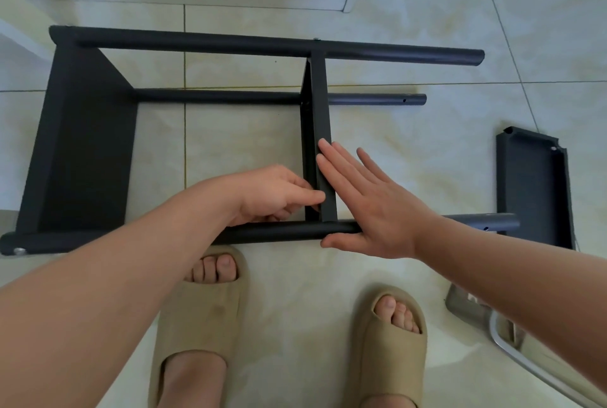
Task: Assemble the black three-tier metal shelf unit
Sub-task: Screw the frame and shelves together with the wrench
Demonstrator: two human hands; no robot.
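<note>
The black shelf unit point(197, 46) lies on its side on the tiled floor point(410, 151), its poles running left to right. An end shelf point(85, 151) closes its left end, and a middle shelf point(319, 105) stands on edge across the frame, reaching from the far pole point(394, 54) to the near pole point(282, 233). Right of the middle shelf the poles run on bare, their ends open; a lower pole point(377, 99) shows a small hole close to its tip.

Both hands meet at the near end of the middle shelf, just where it joins the near pole. The left hand point(272, 194) comes in from the left with its fingers curled, the thumb laid over the shelf's upper edge and the fingertips tucked against its left face – a pinch on that edge. Whether anything small sits between the fingers cannot be told. The right hand point(371, 210) is flat and spread, its straight fingers point(341, 171) pressed against the right side of the same shelf, while its thumb point(341, 241) lies along the near pole.

A loose shelf point(528, 184) lies at the right, well apart from both hands – just beyond the near pole's end. Two tan slippers point(197, 325) stand near, and a shiny metal piece point(512, 352) shows at the lower right.
</note>
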